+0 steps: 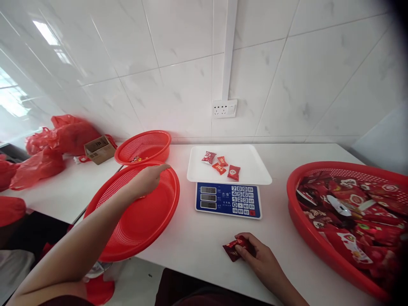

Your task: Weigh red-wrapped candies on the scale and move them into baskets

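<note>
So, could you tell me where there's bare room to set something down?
Bare tabletop lies between the scale and the full basket, and behind the scale. The right hand with its packet takes the front edge; the left end is crowded: red baskets, box, bags.

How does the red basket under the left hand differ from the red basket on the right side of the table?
The left basket looks nearly empty; the right basket is heaped with red packets. The left basket overhangs the table edge; the right basket rests on it where visible. Both are red perforated plastic.
</note>
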Available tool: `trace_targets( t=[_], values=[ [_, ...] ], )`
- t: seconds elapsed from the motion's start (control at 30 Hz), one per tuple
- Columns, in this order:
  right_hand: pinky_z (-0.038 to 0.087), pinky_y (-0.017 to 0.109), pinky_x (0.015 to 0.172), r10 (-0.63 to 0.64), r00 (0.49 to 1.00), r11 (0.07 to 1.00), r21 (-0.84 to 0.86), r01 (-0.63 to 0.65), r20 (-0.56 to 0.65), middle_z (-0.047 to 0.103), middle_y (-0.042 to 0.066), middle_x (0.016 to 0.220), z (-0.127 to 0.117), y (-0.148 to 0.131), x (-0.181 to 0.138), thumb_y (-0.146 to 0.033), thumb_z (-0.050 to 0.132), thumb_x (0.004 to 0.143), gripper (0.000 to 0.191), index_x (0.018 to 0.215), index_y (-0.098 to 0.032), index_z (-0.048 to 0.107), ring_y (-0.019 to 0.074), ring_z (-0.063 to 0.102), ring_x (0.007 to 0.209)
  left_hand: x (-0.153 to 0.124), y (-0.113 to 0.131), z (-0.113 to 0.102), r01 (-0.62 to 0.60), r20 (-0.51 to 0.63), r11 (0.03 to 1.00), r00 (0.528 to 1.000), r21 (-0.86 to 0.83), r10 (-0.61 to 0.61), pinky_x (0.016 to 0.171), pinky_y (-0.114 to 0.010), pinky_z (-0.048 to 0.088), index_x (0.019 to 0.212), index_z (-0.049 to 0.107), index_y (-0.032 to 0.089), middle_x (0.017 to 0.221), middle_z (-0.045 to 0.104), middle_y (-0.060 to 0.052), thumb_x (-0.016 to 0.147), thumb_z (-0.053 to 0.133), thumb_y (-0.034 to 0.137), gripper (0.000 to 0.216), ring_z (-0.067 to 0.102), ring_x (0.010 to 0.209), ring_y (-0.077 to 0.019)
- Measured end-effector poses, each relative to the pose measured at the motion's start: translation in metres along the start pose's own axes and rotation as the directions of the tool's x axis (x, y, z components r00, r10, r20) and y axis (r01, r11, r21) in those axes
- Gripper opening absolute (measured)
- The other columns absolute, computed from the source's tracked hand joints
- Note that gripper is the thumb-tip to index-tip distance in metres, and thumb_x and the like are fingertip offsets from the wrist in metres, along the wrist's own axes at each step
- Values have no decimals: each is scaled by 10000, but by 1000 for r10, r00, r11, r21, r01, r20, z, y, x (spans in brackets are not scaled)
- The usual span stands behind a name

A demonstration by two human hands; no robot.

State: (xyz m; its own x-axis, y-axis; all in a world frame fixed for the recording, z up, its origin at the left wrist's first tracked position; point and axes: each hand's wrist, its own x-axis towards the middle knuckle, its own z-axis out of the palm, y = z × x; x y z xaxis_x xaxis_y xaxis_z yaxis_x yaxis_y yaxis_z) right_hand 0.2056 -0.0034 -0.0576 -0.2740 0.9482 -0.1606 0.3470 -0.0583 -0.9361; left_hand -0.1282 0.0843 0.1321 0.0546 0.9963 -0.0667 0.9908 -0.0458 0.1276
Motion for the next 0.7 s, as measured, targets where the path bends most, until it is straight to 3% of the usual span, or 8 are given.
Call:
trace_targets(
  t=[0.1,0.17,0.27,0.4,0.57,0.7],
  values=[
    [497,277,724,-25,999,1000,8,25,-35,684,38,864,0,-1,-1,-478,544,790,315,937,-207,609,197,641,799,10,18,2,-52,68,995,997,84,46,754,-321,490,1322,433,257,1181,620,-72,878,332,229,456,618,987,-252],
    [496,274,713,-29,999,1000,6,29,-44,684,34,851,0,-2,-2,-474,550,787,308,928,-207,612,195,640,788,25,33,5,-150,56,986,988,74,147,844,-352,467,1322,423,241,1257,571,-84,898,358,331,439,568,1087,-268],
    [494,276,708,-26,999,1000,-1,26,-35,681,28,823,1,-5,-2,-479,548,787,310,926,-209,608,192,635,765,60,61,17,-297,12,955,955,11,297,954,-357,405,1351,369,231,1362,476,-86,902,385,394,478,488,1195,-245],
    [495,290,728,-17,998,1000,-11,16,-54,678,31,840,1,-8,-3,-511,525,787,335,925,-215,597,201,634,786,113,97,43,-318,-3,948,948,1,318,948,-361,406,1363,344,236,1421,377,-112,900,394,409,497,469,1214,-252],
    [491,295,726,-9,998,1000,-13,8,-63,679,27,827,2,-8,-5,-503,517,793,327,919,-211,593,199,633,778,148,120,62,-333,-6,943,943,9,333,864,-302,453,1159,557,203,1202,555,-88,880,415,248,316,596,1012,-201],
    [486,295,745,-23,999,1000,13,23,-39,675,30,855,2,-5,-5,-472,513,815,305,943,-206,586,193,633,796,134,111,50,-342,-79,939,936,32,344,864,-281,451,1059,604,222,1137,588,-43,815,425,126,318,575,1009,-189]
  ],
)
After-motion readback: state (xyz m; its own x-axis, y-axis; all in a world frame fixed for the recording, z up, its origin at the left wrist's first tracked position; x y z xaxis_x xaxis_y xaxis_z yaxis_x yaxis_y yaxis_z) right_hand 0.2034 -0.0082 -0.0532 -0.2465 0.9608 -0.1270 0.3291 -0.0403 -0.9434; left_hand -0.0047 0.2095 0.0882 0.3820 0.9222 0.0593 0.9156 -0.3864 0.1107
